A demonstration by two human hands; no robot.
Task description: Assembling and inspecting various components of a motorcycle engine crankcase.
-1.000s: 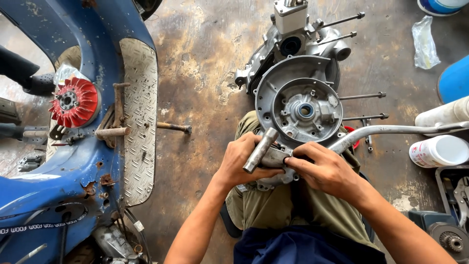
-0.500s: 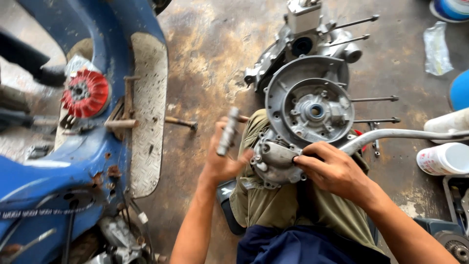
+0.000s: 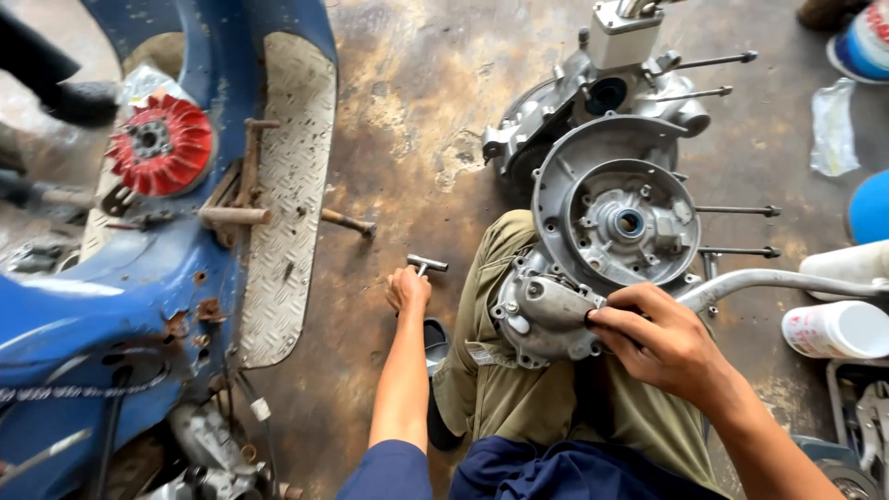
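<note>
A grey metal engine case (image 3: 611, 218) rests against my knee, its round cover facing up. My right hand (image 3: 662, 343) grips the lower edge of the case, fingers curled over its small side cover. My left hand (image 3: 407, 289) is stretched out to the left, low over the stained concrete floor, closed around a short T-shaped metal tool (image 3: 426, 265) whose crossbar sticks out above my fist. The tool looks close to the floor; whether it touches I cannot tell.
A blue scooter body (image 3: 185, 278) with a checker-plate footboard (image 3: 292, 185) and a red fan wheel (image 3: 159, 145) lies at left. Long studs (image 3: 736, 211) stick out right of the engine. A bent metal tube (image 3: 787, 278), white bottles (image 3: 838, 329) and a blue tub (image 3: 861, 42) sit at right.
My left hand left the engine case, lifted the T-shaped tool away and carried it left and down toward the floor. My right hand stayed on the case.
</note>
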